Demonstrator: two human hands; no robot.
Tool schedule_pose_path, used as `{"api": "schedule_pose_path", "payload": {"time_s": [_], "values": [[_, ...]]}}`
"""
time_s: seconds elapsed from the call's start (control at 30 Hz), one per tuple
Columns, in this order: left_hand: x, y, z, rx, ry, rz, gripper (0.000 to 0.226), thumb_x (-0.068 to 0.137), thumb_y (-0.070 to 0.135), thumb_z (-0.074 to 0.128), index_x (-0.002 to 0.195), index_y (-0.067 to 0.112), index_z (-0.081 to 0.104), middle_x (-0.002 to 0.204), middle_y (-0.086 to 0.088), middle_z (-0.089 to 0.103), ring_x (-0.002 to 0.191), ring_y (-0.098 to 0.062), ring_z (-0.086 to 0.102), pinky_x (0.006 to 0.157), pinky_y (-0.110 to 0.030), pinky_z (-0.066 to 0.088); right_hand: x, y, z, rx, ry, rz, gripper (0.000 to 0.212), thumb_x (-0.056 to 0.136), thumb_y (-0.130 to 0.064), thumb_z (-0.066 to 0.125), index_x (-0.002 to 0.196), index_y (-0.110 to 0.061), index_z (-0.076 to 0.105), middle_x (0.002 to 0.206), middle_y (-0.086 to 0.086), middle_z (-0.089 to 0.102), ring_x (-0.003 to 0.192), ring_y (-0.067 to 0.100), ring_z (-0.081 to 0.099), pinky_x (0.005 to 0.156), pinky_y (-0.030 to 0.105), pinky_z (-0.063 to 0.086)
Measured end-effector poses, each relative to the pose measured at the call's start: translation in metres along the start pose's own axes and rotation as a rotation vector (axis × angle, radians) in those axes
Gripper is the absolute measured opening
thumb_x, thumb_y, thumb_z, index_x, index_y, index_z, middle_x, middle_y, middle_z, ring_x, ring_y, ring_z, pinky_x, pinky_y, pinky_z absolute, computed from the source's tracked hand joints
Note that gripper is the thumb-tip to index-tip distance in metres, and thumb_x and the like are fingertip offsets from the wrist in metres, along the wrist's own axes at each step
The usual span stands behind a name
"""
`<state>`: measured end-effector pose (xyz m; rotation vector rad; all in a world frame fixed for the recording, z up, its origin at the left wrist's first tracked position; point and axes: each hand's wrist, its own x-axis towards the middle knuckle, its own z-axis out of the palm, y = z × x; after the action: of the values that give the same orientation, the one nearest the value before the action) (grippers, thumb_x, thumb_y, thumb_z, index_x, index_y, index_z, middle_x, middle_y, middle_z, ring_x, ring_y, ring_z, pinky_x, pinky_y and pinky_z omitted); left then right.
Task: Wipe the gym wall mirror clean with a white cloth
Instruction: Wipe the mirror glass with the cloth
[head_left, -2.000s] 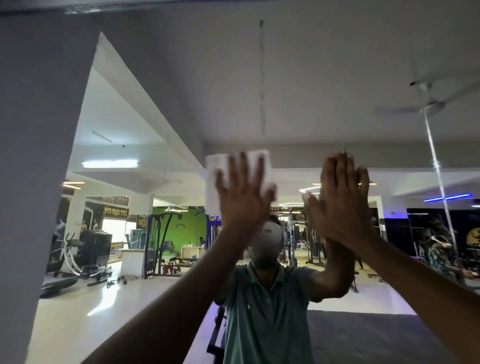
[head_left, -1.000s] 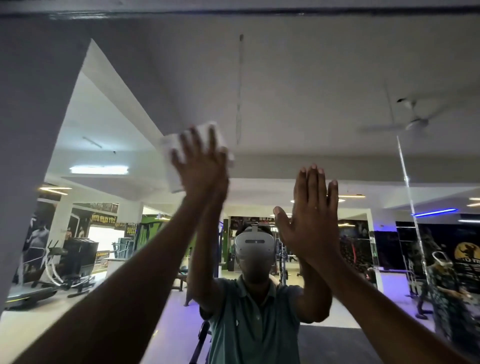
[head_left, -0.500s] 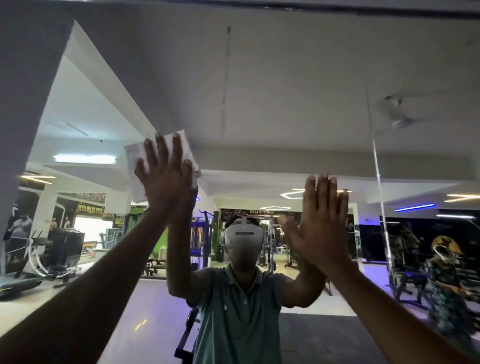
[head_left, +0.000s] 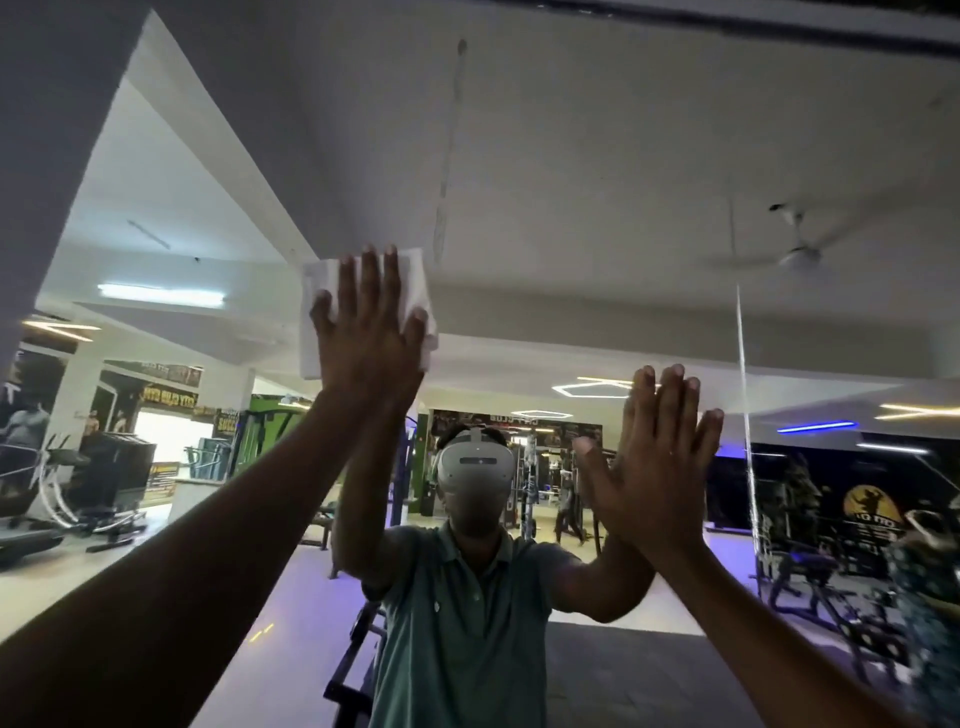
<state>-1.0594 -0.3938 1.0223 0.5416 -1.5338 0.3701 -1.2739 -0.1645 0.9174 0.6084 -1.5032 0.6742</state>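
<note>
The left hand (head_left: 366, 332) is raised flat against the mirror (head_left: 571, 156), fingers straight and spread, pressing a folded white cloth (head_left: 317, 317) onto the glass. The cloth sits under the palm and fingers, its edges showing to the left, above and to the right of the hand, high on the mirror and above the reflected head. The right hand (head_left: 657, 467) is also lifted with its palm toward the glass, lower and well to the right of the cloth, fingers straight and close together, thumb out to the left, holding nothing; whether it actually touches the glass cannot be told. In the mirror the person's reflection (head_left: 467, 597) shows a green polo shirt and both arms up. A ceiling fan (head_left: 800, 254) is reflected at upper right, and gym machines (head_left: 93, 488) at lower left.
</note>
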Motion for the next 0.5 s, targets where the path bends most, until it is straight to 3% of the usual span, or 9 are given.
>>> {"api": "schedule_pose_path", "payload": {"time_s": [0.17,0.23,0.37,0.43,0.5], "values": [[0.008,0.05,0.004,-0.077,0.032,-0.149,0.07,0.101,0.047,0.026,0.168,0.027,0.021,0.175,-0.016,0.012,0.161,-0.041,0.007,0.123,-0.065,0.011,0.0,-0.003,0.002,-0.027,0.003,0.009,0.099,0.099,-0.076,0.028,0.169,-0.008,0.012,0.177,0.02,0.002,0.164,0.039,0.003,0.128,0.066,0.009],[-0.004,0.099,0.013,-0.05,0.05,-0.02,0.068,0.102,0.048,0.025,0.167,0.028,0.023,0.174,-0.015,0.013,0.161,-0.041,0.009,0.125,-0.064,0.008,0.0,-0.002,0.003,-0.033,-0.003,-0.001,0.099,0.099,-0.075,0.031,0.169,-0.007,0.014,0.176,0.021,0.003,0.164,0.039,0.003,0.128,0.065,0.01],[-0.03,0.156,0.028,-0.003,0.005,0.525,0.062,0.106,0.05,0.028,0.165,0.03,0.032,0.174,-0.012,0.021,0.161,-0.035,0.016,0.125,-0.059,0.016,-0.002,0.013,0.001,-0.043,-0.011,-0.096,0.098,0.099,-0.075,0.03,0.169,-0.008,0.015,0.177,0.019,0.005,0.164,0.038,0.003,0.128,0.064,0.012],[-0.019,0.134,0.026,0.001,0.045,0.597,0.06,0.108,0.052,0.029,0.164,0.032,0.033,0.173,-0.008,0.024,0.16,-0.03,0.021,0.123,-0.054,0.02,-0.003,0.03,-0.003,-0.03,-0.031,-0.18,0.097,0.099,-0.075,0.032,0.17,-0.012,0.012,0.178,0.015,0.002,0.165,0.035,0.001,0.129,0.062,0.014],[-0.006,0.089,0.022,0.015,0.074,0.474,0.059,0.109,0.052,0.027,0.165,0.034,0.029,0.173,-0.006,0.024,0.16,-0.028,0.022,0.122,-0.052,0.021,-0.005,0.043,-0.007,-0.02,-0.056,-0.231,0.096,0.1,-0.075,0.03,0.17,-0.013,0.009,0.178,0.012,0.0,0.165,0.032,-0.001,0.129,0.061,0.015]]}}
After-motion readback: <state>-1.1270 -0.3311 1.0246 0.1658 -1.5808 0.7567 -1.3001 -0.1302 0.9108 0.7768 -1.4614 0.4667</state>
